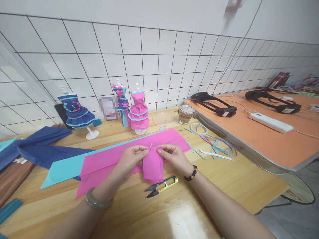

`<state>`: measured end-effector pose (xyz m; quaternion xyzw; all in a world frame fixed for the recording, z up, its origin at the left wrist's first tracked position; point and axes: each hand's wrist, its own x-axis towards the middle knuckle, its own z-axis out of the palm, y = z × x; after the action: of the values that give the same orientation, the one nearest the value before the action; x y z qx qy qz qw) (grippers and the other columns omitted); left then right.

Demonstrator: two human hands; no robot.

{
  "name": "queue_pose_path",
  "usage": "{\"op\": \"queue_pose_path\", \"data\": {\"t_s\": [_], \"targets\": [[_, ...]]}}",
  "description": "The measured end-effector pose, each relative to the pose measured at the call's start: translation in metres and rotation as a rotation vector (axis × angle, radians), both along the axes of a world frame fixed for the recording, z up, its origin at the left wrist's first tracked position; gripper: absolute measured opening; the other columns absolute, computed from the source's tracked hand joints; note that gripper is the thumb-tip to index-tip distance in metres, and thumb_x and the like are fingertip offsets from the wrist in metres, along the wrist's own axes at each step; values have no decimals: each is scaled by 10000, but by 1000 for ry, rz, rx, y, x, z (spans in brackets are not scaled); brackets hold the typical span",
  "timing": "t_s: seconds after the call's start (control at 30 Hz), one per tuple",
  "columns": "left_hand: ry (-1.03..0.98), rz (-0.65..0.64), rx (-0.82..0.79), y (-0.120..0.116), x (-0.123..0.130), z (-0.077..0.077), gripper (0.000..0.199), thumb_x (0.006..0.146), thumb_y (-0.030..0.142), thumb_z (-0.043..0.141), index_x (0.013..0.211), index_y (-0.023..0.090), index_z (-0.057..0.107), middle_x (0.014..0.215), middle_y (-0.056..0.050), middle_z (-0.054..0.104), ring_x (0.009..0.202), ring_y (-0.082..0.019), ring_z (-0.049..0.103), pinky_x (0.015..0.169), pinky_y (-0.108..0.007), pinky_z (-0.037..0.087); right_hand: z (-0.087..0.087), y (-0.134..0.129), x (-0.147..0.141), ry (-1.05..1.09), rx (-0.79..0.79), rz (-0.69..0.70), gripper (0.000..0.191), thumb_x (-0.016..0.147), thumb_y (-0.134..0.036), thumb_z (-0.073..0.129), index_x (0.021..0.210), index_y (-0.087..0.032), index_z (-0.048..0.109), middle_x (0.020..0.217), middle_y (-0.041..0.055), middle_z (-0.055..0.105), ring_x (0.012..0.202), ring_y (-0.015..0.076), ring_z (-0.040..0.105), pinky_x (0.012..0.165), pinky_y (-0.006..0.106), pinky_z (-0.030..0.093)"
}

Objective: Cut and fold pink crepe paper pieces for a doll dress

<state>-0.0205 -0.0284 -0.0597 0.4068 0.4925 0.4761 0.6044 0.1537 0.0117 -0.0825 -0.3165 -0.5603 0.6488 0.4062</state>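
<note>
A small pink fabric piece (153,166) hangs between my two hands over the wooden table. My left hand (136,156) pinches its upper left corner, and my right hand (172,156) pinches the upper right corner. A short light blue strip (150,145) sticks up near my left fingertips. Just below the fabric's lower edge lie thread snips (161,186), blades pointing left. Behind my hands, a long pink cloth (99,166) lies partly over a light blue cloth (65,171).
Mini dress stands, one navy (79,116), one multicoloured (122,105) and one pink (138,111), line the back. A glass cup (186,114), tape ring (198,128) and ribbon scraps (220,146) lie right. An orange table (269,139) with headsets adjoins. Navy cloth (45,149) lies left.
</note>
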Motion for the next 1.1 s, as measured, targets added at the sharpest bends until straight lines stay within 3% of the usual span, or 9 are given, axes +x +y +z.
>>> {"op": "queue_pose_path", "data": {"t_s": [0.47, 0.7, 1.1], "targets": [[-43, -44, 37, 3, -9, -3, 283, 630, 303, 708, 857, 151, 639, 747, -37, 650, 656, -142, 593, 629, -275, 466, -2, 4, 7, -56, 31, -16, 275, 669, -348, 675, 911, -218, 699, 764, 7, 685, 613, 116, 585, 549, 256, 510], [-62, -54, 85, 1, -9, 2, 239, 639, 265, 697, 838, 161, 615, 602, 20, 594, 549, -89, 534, 561, -212, 416, -3, 4, 7, -13, 23, -17, 218, 663, -328, 682, 852, -224, 712, 790, 14, 689, 642, 120, 592, 579, 258, 514], [-13, -73, 151, 2, -15, -4, 124, 680, 236, 657, 779, 163, 640, 665, 7, 615, 592, -92, 545, 594, -218, 426, 2, 2, 9, -41, 20, 13, 178, 667, -334, 674, 788, -210, 712, 724, 12, 676, 615, 116, 583, 561, 247, 491]]}}
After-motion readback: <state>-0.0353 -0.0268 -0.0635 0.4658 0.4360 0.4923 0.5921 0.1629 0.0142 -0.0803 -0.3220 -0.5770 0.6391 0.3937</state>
